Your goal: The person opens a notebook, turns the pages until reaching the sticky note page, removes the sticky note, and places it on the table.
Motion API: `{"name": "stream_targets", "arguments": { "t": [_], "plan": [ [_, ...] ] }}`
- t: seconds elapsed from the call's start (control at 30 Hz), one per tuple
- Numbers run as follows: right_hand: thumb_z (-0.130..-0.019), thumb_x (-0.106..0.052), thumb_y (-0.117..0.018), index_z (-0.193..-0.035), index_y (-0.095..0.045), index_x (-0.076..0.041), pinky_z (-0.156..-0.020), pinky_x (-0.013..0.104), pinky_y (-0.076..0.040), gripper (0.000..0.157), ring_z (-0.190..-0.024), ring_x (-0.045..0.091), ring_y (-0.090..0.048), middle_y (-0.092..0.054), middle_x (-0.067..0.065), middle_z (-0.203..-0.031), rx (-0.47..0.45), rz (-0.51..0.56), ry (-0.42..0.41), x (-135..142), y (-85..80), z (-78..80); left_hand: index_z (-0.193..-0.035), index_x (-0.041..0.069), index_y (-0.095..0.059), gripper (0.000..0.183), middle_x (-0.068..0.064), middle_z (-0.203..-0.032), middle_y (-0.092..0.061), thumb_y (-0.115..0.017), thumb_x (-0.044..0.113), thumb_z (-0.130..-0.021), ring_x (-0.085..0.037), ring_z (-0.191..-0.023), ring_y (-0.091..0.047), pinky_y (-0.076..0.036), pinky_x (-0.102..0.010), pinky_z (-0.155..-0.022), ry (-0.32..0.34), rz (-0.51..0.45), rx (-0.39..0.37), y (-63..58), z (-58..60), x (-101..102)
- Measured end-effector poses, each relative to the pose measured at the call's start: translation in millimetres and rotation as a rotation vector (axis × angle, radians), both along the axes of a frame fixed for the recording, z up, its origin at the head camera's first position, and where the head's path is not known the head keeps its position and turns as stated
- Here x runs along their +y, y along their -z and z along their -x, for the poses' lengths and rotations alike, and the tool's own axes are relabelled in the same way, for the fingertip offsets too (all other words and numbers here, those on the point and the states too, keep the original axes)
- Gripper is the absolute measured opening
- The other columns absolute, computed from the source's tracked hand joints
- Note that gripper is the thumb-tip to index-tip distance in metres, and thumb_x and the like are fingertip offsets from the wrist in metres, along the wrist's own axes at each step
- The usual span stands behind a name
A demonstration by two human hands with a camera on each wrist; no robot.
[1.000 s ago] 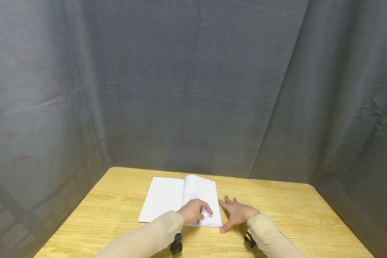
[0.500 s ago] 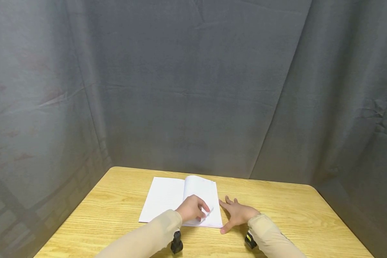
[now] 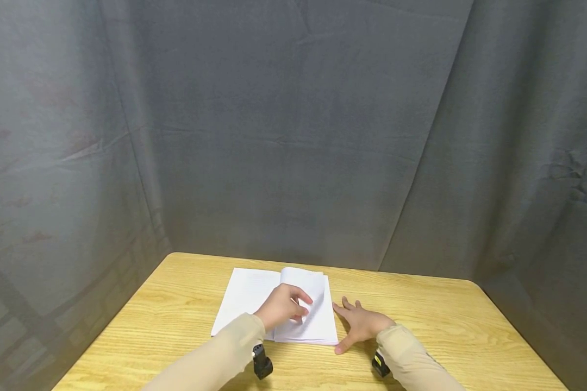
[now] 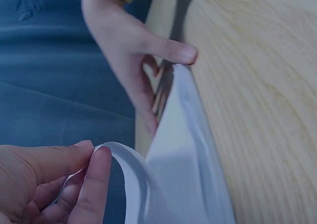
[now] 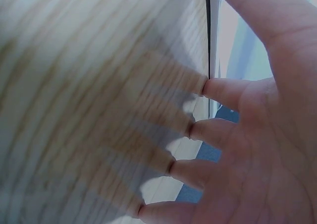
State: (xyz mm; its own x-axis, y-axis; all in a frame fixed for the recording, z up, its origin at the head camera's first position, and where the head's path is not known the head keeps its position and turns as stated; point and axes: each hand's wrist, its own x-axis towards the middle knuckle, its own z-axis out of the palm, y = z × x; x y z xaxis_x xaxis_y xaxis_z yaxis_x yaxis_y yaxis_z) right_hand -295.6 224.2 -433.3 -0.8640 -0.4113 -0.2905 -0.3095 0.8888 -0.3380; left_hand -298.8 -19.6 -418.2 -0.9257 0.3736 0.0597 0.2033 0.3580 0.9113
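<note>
Dark grey cloth [image 3: 293, 136] hangs behind and on both sides of a light wood-grain tabletop [image 3: 445, 315]. In the head view, a white notebook [image 3: 244, 293] lies spread on it near the middle, and over its right half the left hand [image 3: 283, 306] holds up a sheet [image 3: 299, 278], bent into a curve. The right hand [image 3: 362, 322] is just beside the right edge, fingers splayed and gripping nothing

The sheet looks light, limp and easily creased or torn, and several could cling together; a gentle finger-and-thumb pinch near the free edge should suit it, while the thicker stack would sit steadier with a touch at its corner

The left wrist view shows what the head view leaves small: thumb and index finger meet closely on the paper's edge, the paper looping away below. It also shows the right thumb [image 4: 185, 54] at the notebook's corner

The right wrist view alone shows that palm from beneath, with the four fingers straight, well apart, their tips on the wood. One fingertip is right by a thin dark edge, probably the notebook's; the left hand is out of sight here
</note>
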Motion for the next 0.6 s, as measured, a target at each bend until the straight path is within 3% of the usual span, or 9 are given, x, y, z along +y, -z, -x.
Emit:
{"name": "stream_targets", "arguments": {
  "t": [0.33, 0.6],
  "plan": [
    [-0.066, -0.054, -0.082, -0.153, -0.023, -0.008, -0.094, 0.078, -0.029, 0.115, -0.137, 0.061, -0.012, -0.014, 0.028, -0.157, -0.020, 0.005, -0.005, 0, -0.1, 0.1, -0.095, -0.002, -0.068, 0.020, -0.006, -0.075, -0.055, -0.072, -0.006, -0.075, -0.014, -0.061, -0.064, -0.058, -0.031, -0.062, -0.038, -0.150, 0.020, -14.4, -1.6, -26],
    [-0.066, -0.055, -0.082, -0.153, -0.023, -0.008, -0.093, 0.079, -0.028, 0.115, -0.137, 0.062, -0.010, -0.012, 0.029, -0.157, -0.022, 0.005, -0.008, 1, -0.9, 0.3, -0.100, -0.004, -0.064, 0.027, -0.013, -0.090, -0.053, -0.071, -0.010, -0.075, -0.013, -0.069, -0.061, -0.059, -0.034, -0.067, -0.132, -0.208, 0.007, -26.4, -5.3, -52]
  ]
}}
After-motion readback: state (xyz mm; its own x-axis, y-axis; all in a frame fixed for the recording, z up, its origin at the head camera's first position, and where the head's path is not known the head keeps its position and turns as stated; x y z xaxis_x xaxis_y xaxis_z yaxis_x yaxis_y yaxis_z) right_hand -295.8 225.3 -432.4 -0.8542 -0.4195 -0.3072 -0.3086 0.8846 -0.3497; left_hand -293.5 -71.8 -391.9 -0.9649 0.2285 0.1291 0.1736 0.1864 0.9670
